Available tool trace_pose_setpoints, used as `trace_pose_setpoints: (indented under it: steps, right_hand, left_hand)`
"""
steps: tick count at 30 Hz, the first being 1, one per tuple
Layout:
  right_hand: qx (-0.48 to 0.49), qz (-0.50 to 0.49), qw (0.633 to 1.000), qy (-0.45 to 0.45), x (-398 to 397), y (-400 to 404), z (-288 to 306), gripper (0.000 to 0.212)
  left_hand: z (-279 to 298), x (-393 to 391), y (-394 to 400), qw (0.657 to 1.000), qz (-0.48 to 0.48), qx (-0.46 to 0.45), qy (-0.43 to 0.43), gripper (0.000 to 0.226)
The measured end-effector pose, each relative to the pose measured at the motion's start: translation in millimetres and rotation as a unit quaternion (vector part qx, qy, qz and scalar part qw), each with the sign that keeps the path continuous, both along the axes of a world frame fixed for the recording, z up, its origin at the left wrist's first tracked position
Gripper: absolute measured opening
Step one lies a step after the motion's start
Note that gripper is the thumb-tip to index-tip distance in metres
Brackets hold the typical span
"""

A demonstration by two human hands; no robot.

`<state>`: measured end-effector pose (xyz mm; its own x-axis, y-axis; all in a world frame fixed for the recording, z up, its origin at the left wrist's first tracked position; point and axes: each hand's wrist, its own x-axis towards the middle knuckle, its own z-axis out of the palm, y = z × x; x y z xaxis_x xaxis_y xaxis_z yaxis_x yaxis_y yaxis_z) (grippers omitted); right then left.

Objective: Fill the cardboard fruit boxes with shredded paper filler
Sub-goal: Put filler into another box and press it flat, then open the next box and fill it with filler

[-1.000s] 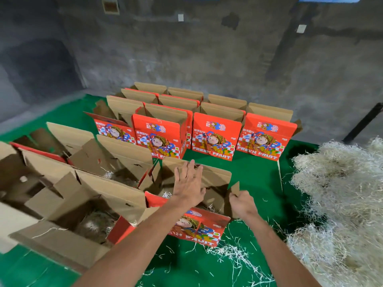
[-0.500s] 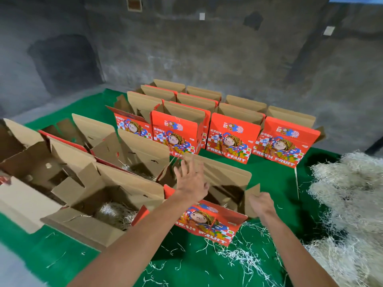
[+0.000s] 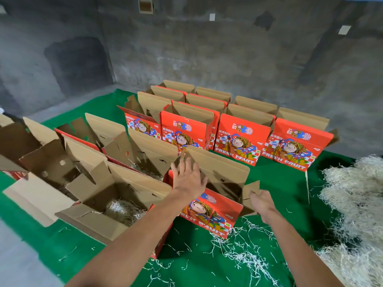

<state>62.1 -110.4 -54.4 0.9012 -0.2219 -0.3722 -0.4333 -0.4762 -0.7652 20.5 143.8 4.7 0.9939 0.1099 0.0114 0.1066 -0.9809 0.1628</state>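
Observation:
An open red fruit box with a cartoon print stands on the green mat just in front of me. My left hand lies flat, fingers straight, against its left side flap and rear flap. My right hand pinches the box's right side flap. The inside of this box is mostly in shadow. A big pile of pale shredded paper lies to the right. The box to the left holds a wad of shredded paper.
Several open red boxes stand in rows at the back of the green mat. More open boxes lie to the left. Loose paper strands litter the mat near me. A concrete wall rises behind.
The view has swung left and nearer. My hands stay on the same box, the left flat on its flaps, the right on the side flap.

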Motion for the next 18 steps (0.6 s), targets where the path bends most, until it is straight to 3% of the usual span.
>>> trace_pose_setpoints:
  steps: [13, 18]
  right_hand:
    - [-0.026, 0.042, 0.999, -0.018, 9.3, 39.4, 5.7, 0.027]
    - [-0.011, 0.039, 0.999, -0.021, 16.1, 76.2, 5.0, 0.027]
  left_hand:
    - [12.2, 25.0, 52.9, 0.982, 0.15, -0.077, 0.089, 0.083]
    - [12.8, 31.8, 72.8, 0.978, 0.164, -0.044, 0.122, 0.086]
